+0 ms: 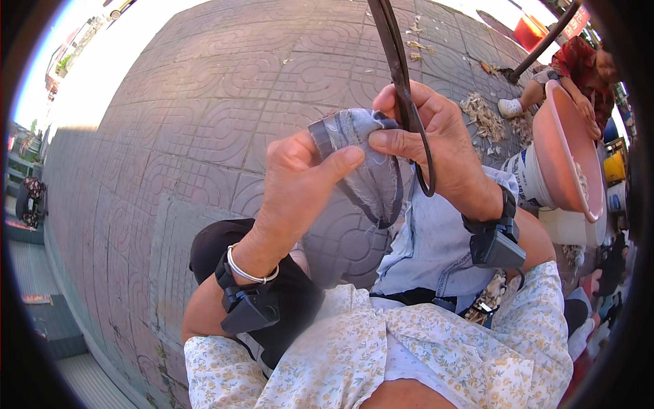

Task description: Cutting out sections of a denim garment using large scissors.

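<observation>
Over my lap, a small piece of greyish-blue denim with frayed threads and darker edges is stretched between my two hands. My left hand pinches its left side between thumb and fingers. The thumb and fingers of my right hand close on the upper right corner of the denim. Against the right fingers runs a long dark strip-like thing, which leaves the view at the top and ends below in a narrow loop. I cannot make out its kind. Light blue cloth lies over my right thigh.
A large pink basin stands tilted at the right, beside white buckets. A person in red sits behind it, hands at the basin. Pale scraps lie on the paving. A dark pole slants at the upper right.
</observation>
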